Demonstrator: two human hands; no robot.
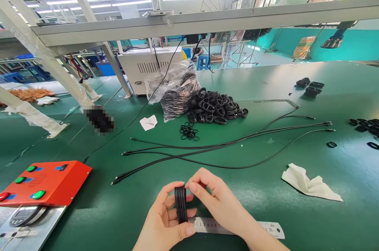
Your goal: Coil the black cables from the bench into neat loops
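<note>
Upright in my left hand (166,217) is a small coil of black cable (181,204), its loops stacked side by side and held between thumb and fingers. My right hand (211,199) is pinched close against the coil's upper right edge; whatever lies between its fingertips is too small to make out. Beneath both hands lies a steel ruler (271,229), partly covered by the right hand and wrist. Farther back, several straight black cables (207,149) stretch across the green table. Behind them are a few loose black rings (189,131) and a heap of coiled black cables (217,106).
At the left stands a red box with green buttons (47,184). A clear plastic bag (177,97) with black contents sits by a pale metal cabinet (148,65). A white cloth (309,184) lies at right, near more black rings (365,125). A metal frame (189,25) spans overhead.
</note>
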